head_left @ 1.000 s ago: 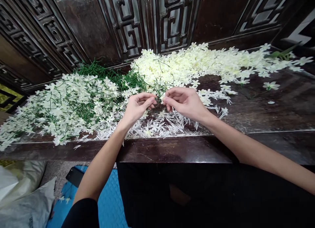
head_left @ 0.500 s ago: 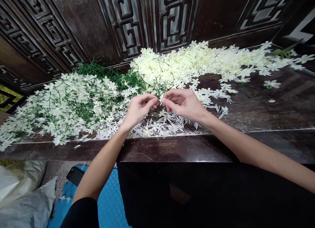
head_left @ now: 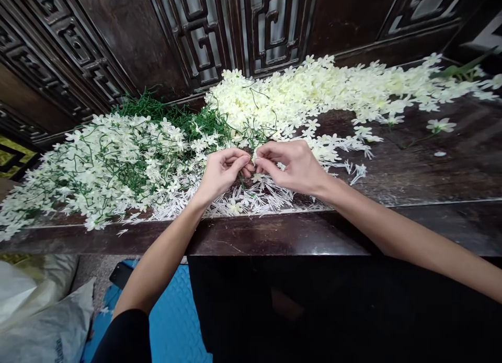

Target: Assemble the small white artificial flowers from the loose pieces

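Both hands meet over the middle of the wooden bench, fingertips almost touching. My left hand [head_left: 224,173] is closed in a pinch on a thin green stem [head_left: 242,183], part of which shows below its fingers. My right hand [head_left: 294,167] pinches a small white flower piece [head_left: 254,158] at the stem's tip; the fingers cover most of it. Under the hands lies a litter of thin white stamen pieces [head_left: 270,195]. To the left spreads a heap of white artificial flowers on green stems [head_left: 129,159]. Loose cream petals [head_left: 314,96] are piled behind and to the right.
Bare green stems [head_left: 152,108] lie against the carved wooden back [head_left: 157,44]. A single stemmed flower [head_left: 441,125] rests on the bench [head_left: 423,174] at right. Below are a blue mat [head_left: 176,310], a dark phone [head_left: 121,274] and pale sacks [head_left: 50,321].
Both hands stay together in nearly the same place, with the right fingers shifted slightly left. A green stem now shows below the left fingers. The view has tilted a little.
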Demonstrator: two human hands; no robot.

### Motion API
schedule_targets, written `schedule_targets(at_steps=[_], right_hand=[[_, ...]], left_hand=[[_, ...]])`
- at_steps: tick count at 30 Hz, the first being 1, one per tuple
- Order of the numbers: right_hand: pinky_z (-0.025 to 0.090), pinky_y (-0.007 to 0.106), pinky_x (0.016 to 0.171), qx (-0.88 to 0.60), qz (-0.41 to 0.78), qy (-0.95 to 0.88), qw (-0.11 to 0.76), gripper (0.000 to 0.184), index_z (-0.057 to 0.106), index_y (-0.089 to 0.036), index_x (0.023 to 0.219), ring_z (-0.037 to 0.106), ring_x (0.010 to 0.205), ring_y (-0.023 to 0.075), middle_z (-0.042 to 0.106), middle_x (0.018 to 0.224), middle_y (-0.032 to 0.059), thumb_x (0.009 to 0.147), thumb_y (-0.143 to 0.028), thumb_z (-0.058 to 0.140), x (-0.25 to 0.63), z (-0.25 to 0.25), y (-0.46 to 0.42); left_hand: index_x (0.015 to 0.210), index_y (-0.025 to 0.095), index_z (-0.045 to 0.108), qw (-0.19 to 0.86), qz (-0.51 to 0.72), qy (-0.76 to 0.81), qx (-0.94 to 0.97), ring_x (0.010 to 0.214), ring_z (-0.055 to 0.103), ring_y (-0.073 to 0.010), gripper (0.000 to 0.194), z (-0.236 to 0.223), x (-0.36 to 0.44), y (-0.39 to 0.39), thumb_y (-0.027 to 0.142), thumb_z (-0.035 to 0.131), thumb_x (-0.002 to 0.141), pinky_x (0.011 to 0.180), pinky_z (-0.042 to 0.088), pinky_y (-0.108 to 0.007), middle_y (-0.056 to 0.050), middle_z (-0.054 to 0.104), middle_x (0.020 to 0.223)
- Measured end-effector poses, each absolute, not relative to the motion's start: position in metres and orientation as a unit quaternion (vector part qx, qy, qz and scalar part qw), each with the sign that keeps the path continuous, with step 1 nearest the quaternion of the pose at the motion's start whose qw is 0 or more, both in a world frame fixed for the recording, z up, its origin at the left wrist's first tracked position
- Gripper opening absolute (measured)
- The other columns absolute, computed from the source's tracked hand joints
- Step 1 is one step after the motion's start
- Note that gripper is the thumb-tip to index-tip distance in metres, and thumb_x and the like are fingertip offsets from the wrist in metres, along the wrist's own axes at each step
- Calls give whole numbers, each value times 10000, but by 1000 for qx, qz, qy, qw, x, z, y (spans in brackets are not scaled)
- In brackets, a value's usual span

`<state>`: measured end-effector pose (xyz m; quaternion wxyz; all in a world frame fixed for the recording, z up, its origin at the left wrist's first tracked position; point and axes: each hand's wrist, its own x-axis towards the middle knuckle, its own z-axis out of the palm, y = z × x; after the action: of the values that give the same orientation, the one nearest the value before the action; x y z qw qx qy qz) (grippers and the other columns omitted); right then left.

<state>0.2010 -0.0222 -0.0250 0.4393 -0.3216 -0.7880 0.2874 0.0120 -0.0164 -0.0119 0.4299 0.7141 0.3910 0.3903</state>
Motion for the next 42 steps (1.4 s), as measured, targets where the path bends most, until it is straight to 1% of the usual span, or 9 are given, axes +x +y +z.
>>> schedule_targets(at_steps=[2, 5, 9, 13, 19, 25, 30, 35, 42], right_hand=[[647, 365, 583, -321, 310, -776, 445, 117, 661, -182, 828, 690, 638, 156, 724, 766, 34, 865, -175, 550, 200, -24, -23], [663, 394, 653, -314, 356, -758, 448, 90, 659, -181, 839, 710, 677, 166, 726, 781, 34, 860, -182, 572, 200, -22, -25], [663, 433, 723, -311, 412, -735, 439, 56, 659, -181, 865, 723, 712, 180, 730, 800, 36, 856, -197, 606, 201, -20, -26], [655, 442, 751, -312, 438, -721, 437, 35, 655, -190, 864, 721, 722, 181, 726, 810, 34, 855, -194, 622, 201, -18, -28], [649, 442, 760, -330, 431, -718, 436, 39, 650, -212, 851, 715, 726, 182, 724, 808, 31, 848, -191, 618, 200, -17, -30], [656, 429, 677, -337, 395, -728, 448, 55, 644, -208, 824, 719, 684, 191, 718, 758, 29, 842, -171, 608, 200, -19, -31], [657, 446, 691, -349, 400, -722, 444, 49, 650, -192, 833, 722, 688, 202, 710, 757, 47, 846, -163, 613, 199, -19, -30], [666, 393, 735, -366, 447, -684, 446, 38, 671, -198, 839, 721, 697, 174, 723, 805, 52, 865, -180, 649, 200, -13, -30], [668, 428, 760, -347, 440, -691, 457, 100, 644, -240, 780, 720, 722, 199, 713, 791, 57, 863, -193, 675, 200, -11, -32]], left_hand=[[792, 143, 693, 422, 392, 386, 721, 607, 682, -90, 101, -10, 12, -17, 196, 651, 868, 599, 586, -197, -38, 730, 701], [794, 142, 691, 410, 389, 375, 735, 617, 684, -85, 109, -10, 10, -16, 123, 611, 866, 608, 586, -194, -32, 732, 707], [815, 133, 695, 397, 388, 351, 754, 645, 699, -94, 96, -12, 6, -12, 134, 613, 866, 629, 595, -205, -38, 739, 735], [822, 152, 701, 380, 393, 331, 769, 643, 700, -95, 101, -15, 4, -10, 150, 613, 872, 626, 595, -206, -33, 736, 730], [815, 178, 710, 350, 400, 343, 775, 635, 692, -107, 108, -16, 6, -13, 174, 613, 862, 617, 595, -234, -24, 728, 711], [814, 170, 705, 305, 406, 344, 790, 654, 697, -107, 125, -18, 7, -13, 187, 597, 876, 618, 593, -227, -22, 740, 723], [828, 171, 702, 262, 407, 341, 806, 650, 697, -100, 128, -21, 7, -13, 160, 590, 890, 595, 580, -210, -16, 742, 729], [833, 153, 685, 275, 430, 355, 783, 653, 700, -108, 121, -18, 11, -16, 220, 616, 907, 616, 595, -226, -34, 743, 741], [829, 140, 691, 297, 437, 351, 773, 639, 700, -101, 118, -17, 12, -17, 212, 631, 900, 607, 593, -205, -34, 737, 723]])
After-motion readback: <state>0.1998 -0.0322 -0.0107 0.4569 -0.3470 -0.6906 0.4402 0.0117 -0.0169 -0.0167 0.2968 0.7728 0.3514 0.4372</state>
